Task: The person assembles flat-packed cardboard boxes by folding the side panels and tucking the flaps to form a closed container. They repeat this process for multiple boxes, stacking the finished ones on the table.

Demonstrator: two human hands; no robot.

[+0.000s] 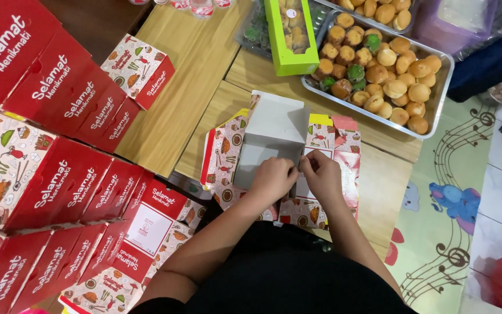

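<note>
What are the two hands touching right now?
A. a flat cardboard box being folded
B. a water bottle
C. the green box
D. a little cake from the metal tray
A: the left hand and right hand meet on the half-folded cardboard box on the wooden table, apart from the tray of little cakes and the green box.

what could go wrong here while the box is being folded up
The unfolded box lies on a stack of flat box blanks near the low table's edge; pressing with the left hand and right hand might slide the stack off. Both hands pinch one small flap, so the thin card may crease or tear. The tray of small cakes sits close behind and may get nudged.
</note>
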